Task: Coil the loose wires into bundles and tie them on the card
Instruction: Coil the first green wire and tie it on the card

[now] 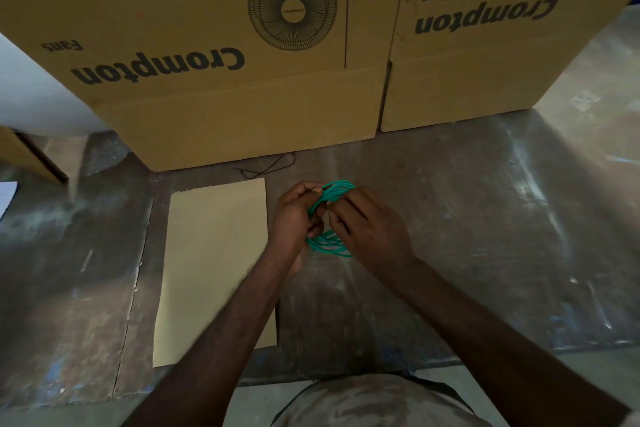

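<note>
In the head view, just right of the frame's centre, both hands meet around a coil of thin green wire (329, 218) held above the worn, scuffed grey bench (485, 218). The left hand (294, 218) curls its fingers round the left side of the coil, with loops showing above and below its knuckles. The right hand (367, 222) pinches the strands on the right side, its fingertips tucked into the bundle's middle, so both hands are clamped on the same wire. Just left of the hands, a flat rectangular piece of tan card (214, 270) lies on the bench, its long side running from mid-frame toward the lower edge; the left forearm crosses its lower right corner. A thin dark thread (273, 166) lies on the bench between the card's far edge and the boxes. Across the top of the frame stand two large brown cardboard boxes (194, 45) printed "Crompton Fans" upside down, the left one showing a fan drawing.
</note>
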